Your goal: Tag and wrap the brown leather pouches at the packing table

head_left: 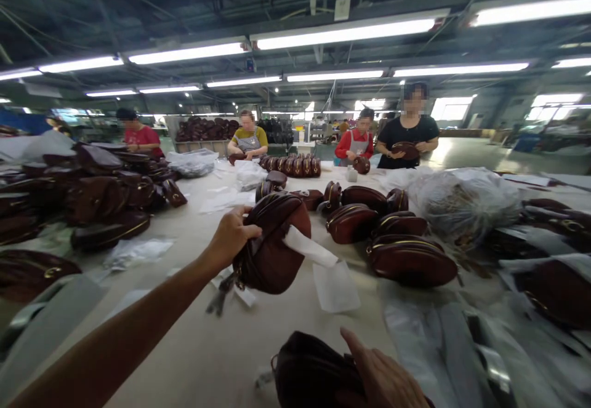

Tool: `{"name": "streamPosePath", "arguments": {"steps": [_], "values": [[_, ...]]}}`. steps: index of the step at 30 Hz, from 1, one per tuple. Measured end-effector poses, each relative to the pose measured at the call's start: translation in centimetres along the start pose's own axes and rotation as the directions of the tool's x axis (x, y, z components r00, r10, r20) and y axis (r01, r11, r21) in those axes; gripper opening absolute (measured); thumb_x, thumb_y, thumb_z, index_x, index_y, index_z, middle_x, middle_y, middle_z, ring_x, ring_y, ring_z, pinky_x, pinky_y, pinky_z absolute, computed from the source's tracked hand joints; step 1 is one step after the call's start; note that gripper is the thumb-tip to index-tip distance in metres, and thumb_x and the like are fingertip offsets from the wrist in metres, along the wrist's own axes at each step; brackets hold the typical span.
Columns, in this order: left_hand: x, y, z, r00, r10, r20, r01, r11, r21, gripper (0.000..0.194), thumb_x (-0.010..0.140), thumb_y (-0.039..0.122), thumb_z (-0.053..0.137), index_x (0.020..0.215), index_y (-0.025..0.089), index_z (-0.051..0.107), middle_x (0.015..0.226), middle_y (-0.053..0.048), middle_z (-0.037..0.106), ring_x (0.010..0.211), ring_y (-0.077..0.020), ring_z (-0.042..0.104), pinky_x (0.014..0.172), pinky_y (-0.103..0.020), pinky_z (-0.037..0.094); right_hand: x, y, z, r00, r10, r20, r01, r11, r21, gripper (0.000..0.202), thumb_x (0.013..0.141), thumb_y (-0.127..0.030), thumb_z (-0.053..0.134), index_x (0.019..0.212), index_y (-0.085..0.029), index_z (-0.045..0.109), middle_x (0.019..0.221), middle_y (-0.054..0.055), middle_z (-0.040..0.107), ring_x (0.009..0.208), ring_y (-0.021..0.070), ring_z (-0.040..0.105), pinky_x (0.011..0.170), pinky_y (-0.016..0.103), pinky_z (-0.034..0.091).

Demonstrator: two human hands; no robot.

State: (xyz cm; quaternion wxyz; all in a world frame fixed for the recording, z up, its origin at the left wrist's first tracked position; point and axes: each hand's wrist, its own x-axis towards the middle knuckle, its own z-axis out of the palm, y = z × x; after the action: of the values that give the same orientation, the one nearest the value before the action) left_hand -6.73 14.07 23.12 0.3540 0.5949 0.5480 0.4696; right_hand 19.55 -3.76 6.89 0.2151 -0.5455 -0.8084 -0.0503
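My left hand (234, 234) grips the upper left edge of a dark red-brown leather bag (277, 254), raised at the middle of the view. White paper (310, 247) sticks out from its right side, and a dark tassel hangs at its lower left. At the bottom, my right hand (383, 368) lies against the right side of a second dark bag (311, 368), its thumb or a finger pointing up and its other fingers partly hidden. Whether it grips that bag is unclear. A white paper sheet (337, 286) lies between the two bags.
Finished-looking bags (410, 260) stand right of centre, near a large clear plastic bundle (462, 202). Many bags (96, 199) are heaped at the left. Plastic wrap covers the right front of the table (184, 334). Several people stand across it, some holding bags.
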Motion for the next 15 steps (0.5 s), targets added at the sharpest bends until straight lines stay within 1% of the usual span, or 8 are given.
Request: {"name": "streamPosePath", "arguments": {"steps": [1,2,4,5,7,9,12,15], "values": [[-0.5,0.5,-0.1,0.999,0.029,0.036,-0.030,0.999,0.016,0.058,0.050,0.025,0.065,0.106,0.013,0.058,0.065,0.001,0.066,0.058,-0.0197,0.061,0.053,-0.028,0.046,1.0,0.0,-0.4,1.000,-0.024,0.019,0.024,0.999,0.028,0.085,0.069,-0.021,0.074,0.142,-0.021,0.030,0.082,0.000,0.069,0.069,0.0182,0.065,0.061,0.025,0.049],[-1.1,0.9,-0.3,0.996,0.054,0.066,-0.056,0.998,0.031,0.057,0.052,0.027,0.065,0.107,0.014,0.058,0.067,0.001,0.066,0.060,-0.0204,0.062,0.055,-0.028,0.047,2.0,0.0,-0.7,0.999,-0.019,0.033,0.017,0.999,0.049,0.101,0.066,-0.020,0.076,0.147,-0.021,0.016,0.082,-0.001,0.069,0.069,0.0188,0.065,0.061,0.025,0.049],[-2.2,1.4,-0.5,0.993,0.068,0.100,-0.073,0.996,0.043,0.056,0.054,0.031,0.066,0.106,0.016,0.057,0.070,0.000,0.068,0.062,-0.0214,0.063,0.056,-0.029,0.048,3.9,-0.5,-1.2,0.996,0.064,0.067,-0.068,0.995,0.067,0.120,0.061,-0.019,0.079,0.149,-0.020,-0.004,0.082,0.001,0.069,0.070,0.0210,0.065,0.063,0.027,0.050],[-2.6,1.6,-0.6,0.992,0.059,0.108,-0.062,0.998,0.024,0.056,0.053,0.033,0.068,0.106,0.017,0.056,0.072,0.000,0.069,0.064,-0.0220,0.064,0.056,-0.029,0.049,4.8,-0.8,-1.3,0.989,0.118,0.084,-0.125,0.989,0.074,0.125,0.060,-0.019,0.079,0.148,-0.018,-0.009,0.083,0.002,0.070,0.072,0.0223,0.066,0.064,0.028,0.051],[-3.2,1.7,-0.6,0.992,0.029,0.125,-0.023,0.998,-0.051,0.059,0.052,0.036,0.070,0.107,0.018,0.055,0.077,-0.002,0.070,0.068,-0.0241,0.067,0.059,-0.030,0.052,6.2,-1.4,-1.3,0.968,0.227,0.112,-0.237,0.967,0.095,0.125,0.060,-0.019,0.079,0.148,-0.015,-0.010,0.085,0.005,0.070,0.077,0.0245,0.066,0.069,0.031,0.051],[-3.7,1.9,-0.6,0.990,-0.007,0.143,0.025,0.992,-0.127,0.063,0.050,0.037,0.073,0.107,0.019,0.054,0.079,-0.002,0.070,0.070,-0.0258,0.068,0.059,-0.032,0.054,7.1,-1.7,-1.3,0.942,0.306,0.136,-0.322,0.938,0.124,0.118,0.062,-0.018,0.076,0.149,-0.014,-0.004,0.091,0.009,0.070,0.084,0.0264,0.066,0.075,0.034,0.051],[-4.3,2.3,-0.5,0.987,-0.058,0.147,0.086,0.977,-0.194,0.067,0.047,0.037,0.075,0.107,0.020,0.054,0.078,-0.002,0.071,0.065,-0.0252,0.068,0.057,-0.032,0.055,7.8,-2.1,-1.6,0.911,0.368,0.188,-0.397,0.904,0.157,0.110,0.065,-0.016,0.072,0.149,-0.012,0.002,0.097,0.012,0.070,0.088,0.0286,0.065,0.079,0.038,0.050],[-4.9,2.6,-0.3,0.991,-0.074,0.110,0.099,0.967,-0.233,0.068,0.045,0.036,0.078,0.107,0.020,0.055,0.075,-0.001,0.070,0.063,-0.0244,0.067,0.057,-0.032,0.055,8.2,-2.6,-2.3,0.885,0.404,0.232,-0.450,0.871,0.197,0.105,0.065,-0.013,0.070,0.149,-0.010,0.007,0.104,0.014,0.069,0.095,0.0295,0.064,0.084,0.040,0.048]]}}
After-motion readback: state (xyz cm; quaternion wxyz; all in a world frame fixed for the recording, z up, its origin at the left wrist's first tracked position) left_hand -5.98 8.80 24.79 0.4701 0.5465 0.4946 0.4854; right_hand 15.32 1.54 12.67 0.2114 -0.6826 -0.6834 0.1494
